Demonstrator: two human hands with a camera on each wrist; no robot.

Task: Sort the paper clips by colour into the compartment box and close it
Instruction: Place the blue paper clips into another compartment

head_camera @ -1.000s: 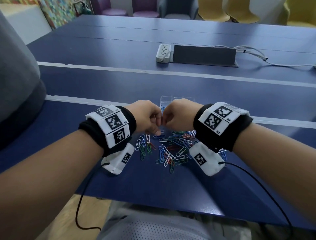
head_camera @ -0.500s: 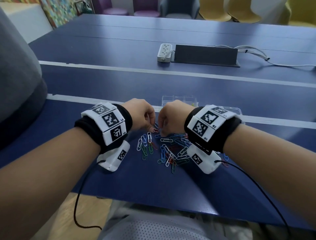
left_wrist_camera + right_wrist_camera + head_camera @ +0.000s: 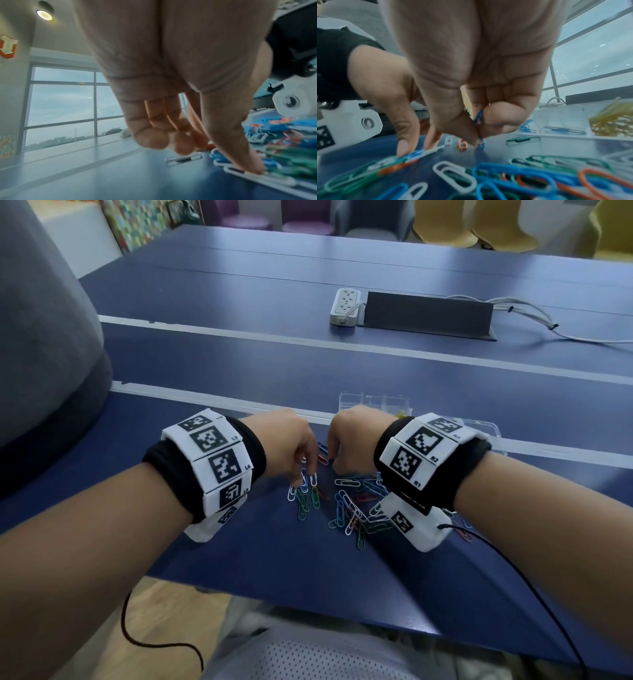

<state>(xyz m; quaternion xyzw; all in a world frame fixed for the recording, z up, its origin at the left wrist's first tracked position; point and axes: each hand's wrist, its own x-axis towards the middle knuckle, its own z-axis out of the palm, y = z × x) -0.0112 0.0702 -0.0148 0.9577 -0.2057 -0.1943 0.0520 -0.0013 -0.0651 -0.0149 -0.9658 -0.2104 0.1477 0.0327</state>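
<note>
A pile of paper clips (image 3: pixel 356 501) in blue, green, white and orange lies on the blue table (image 3: pixel 239 559) between my wrists. My right hand (image 3: pixel 346 440) hovers over its far edge and pinches blue clips (image 3: pixel 479 120) between thumb and curled fingers. My left hand (image 3: pixel 291 443) reaches down beside it; its thumb tip (image 3: pixel 254 169) presses a white clip (image 3: pixel 257 177) and another fingertip (image 3: pixel 433 142) touches the table. The clear compartment box (image 3: pixel 373 400) stands open just behind my right hand, with yellow clips (image 3: pixel 611 119) and a blue clip (image 3: pixel 563 130) in separate compartments.
The box's clear lid (image 3: pixel 486 433) lies flat to the right. Farther back sit a white power strip (image 3: pixel 345 306), a black cable cover (image 3: pixel 428 313) and loose cables (image 3: pixel 534 320). A grey padded shape (image 3: pixel 41 337) rises at the left. The table's front edge (image 3: pixel 308 601) is near my body.
My hands were pressed together above the pile a second ago. They have drawn apart and dropped lower, and the left fingertips now touch the clips on the table.
</note>
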